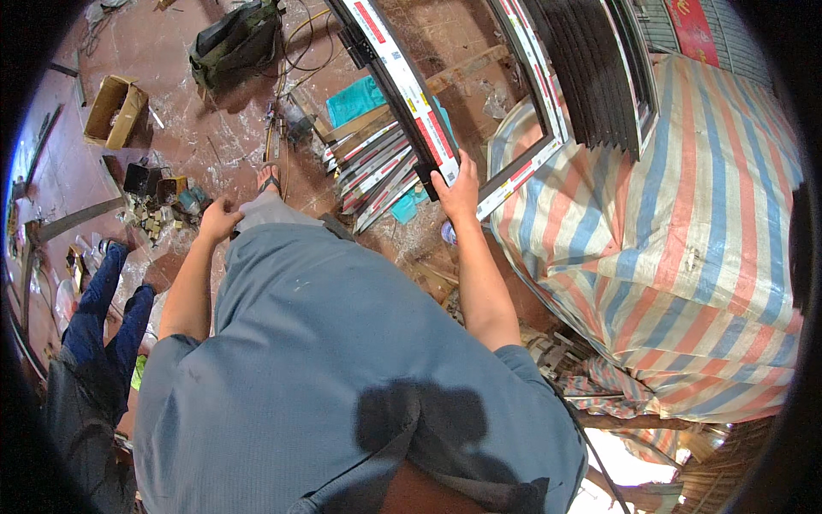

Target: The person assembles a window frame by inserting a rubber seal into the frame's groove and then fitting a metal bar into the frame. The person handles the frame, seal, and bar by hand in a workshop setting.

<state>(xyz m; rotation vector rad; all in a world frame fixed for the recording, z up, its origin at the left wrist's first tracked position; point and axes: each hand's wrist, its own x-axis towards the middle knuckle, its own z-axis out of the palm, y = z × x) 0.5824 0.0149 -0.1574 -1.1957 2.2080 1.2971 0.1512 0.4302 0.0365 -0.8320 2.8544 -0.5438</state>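
Observation:
A tall dark frame piece (409, 94) with white, red-marked film along its face stands in front of me, a little to the right. My right hand (459, 184) grips its lower end, thumb on the film and fingers over the far edge. Just beyond that hand is a rectangular dark frame (524, 174) with similar film; whether the two are joined I cannot tell. My left hand (220, 220) hangs low beside my grey shorts (270, 212), its fingers curled in near the cloth. What it holds, if anything, is hidden.
Several dark frames (591, 77) lean together at the right, by a large bundle under striped tarpaulin (676, 223). Filmed strips (377, 176) lie stacked ahead. A cardboard box (116, 111), black bag (235, 44) and scraps litter the floor. Another person (94, 317) is at my left.

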